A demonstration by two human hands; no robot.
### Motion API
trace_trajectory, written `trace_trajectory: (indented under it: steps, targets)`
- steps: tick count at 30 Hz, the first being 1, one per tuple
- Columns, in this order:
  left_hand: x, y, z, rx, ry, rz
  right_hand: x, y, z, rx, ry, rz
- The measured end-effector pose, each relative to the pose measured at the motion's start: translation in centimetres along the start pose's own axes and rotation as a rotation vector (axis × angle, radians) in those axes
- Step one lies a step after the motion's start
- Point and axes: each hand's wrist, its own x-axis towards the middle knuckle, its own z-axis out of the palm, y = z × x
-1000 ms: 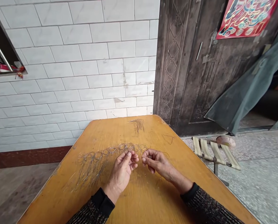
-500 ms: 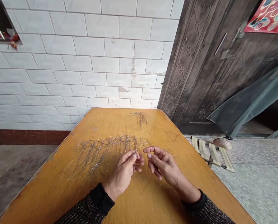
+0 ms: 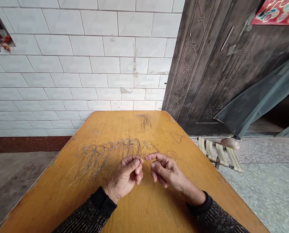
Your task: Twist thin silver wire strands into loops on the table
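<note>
- Left hand: thumb and forefinger are meeting in a closed grip above the desk, suiting something very thin; whether a wire is sitting between them is too fine to tell.
- Right hand: forefinger is pointing toward the left fingertips, thumb standing apart below; this grip is gaping partway, with nothing plainly caught in it.
- Loops: thin wire, dull grey to brown with bright glints, are lying in a row across the desk just beyond the hands. Round heads are overlapping on the far side, straight tails fanning nearer and leftward; the common direction is probably keeping them sorted.
- Ring: a single curl of wire is resting beside the right hand, apart from the row.
- Bent wire: a roughly triangular outline is lying near the desk's right edge.
- Bundle: loose brownish strands are resting at the far end, presumably set apart as unlooped stock.
- Desk: yellow-brown, wood-grained, scuffed at the edges, is carrying all the wire.
</note>
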Motion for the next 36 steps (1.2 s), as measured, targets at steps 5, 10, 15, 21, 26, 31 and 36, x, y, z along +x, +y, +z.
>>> trace_trajectory:
  steps: [5, 10, 15, 21, 26, 31, 36]
  targets:
    - [0.0, -0.1, -0.1, 0.179, -0.005, -0.073, -0.1, 0.0, 0.3, -0.09, 0.021, 0.015]
    - [0.3, 0.9, -0.3, 0.325, 0.069, -0.008, 0.3, 0.0, 0.1, -0.089, 0.155, 0.106]
    - [0.4, 0.8, -0.8, 0.859, 0.082, 0.236, 0.4, 0.0, -0.2, -0.048, 0.15, 0.124]
    - [0.1, 0.8, -1.3, 1.42, 0.068, 0.58, 0.4, -0.2, -0.3, -0.027, 0.154, 0.134]
    - [-0.2, 1.8, -1.0, 1.625, -0.078, 0.565, 0.5, 0.1, -1.0, -0.079, 0.141, 0.175]
    - [-0.3, 2.4, -1.1, 1.721, -0.249, 0.54, 0.5, 0.4, -1.8, -0.118, 0.09, 0.235]
    - [-0.5, 2.8, -1.2, 1.785, -0.226, 0.61, 0.2, -0.2, -2.3, -0.112, 0.028, 0.292]
